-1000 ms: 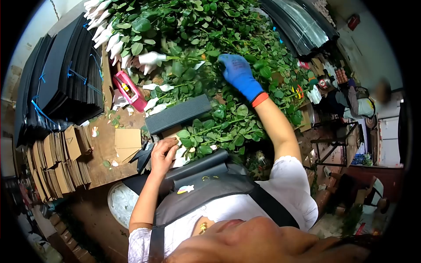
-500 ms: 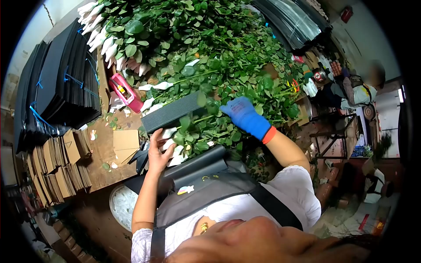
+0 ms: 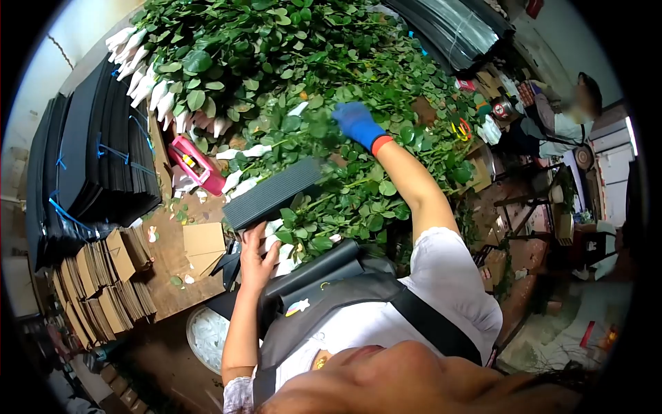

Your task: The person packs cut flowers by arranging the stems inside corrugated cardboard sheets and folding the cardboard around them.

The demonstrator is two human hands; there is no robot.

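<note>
At the surface [image 3: 172, 286], two hands among leafy stems [image 3: 355, 207].
Nearest, the bare left hand [image 3: 258, 259] is at white-wrapped buds [image 3: 285, 252] below a ridged block [image 3: 272, 194]; farther, the gloved right hand [image 3: 356, 122] is over foliage. Whether either grip holds anything, I cannot tell.

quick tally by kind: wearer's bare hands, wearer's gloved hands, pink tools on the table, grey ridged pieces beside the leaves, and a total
bare hand: 1
gloved hand: 1
pink tool: 1
grey ridged piece: 1
total: 4
</note>
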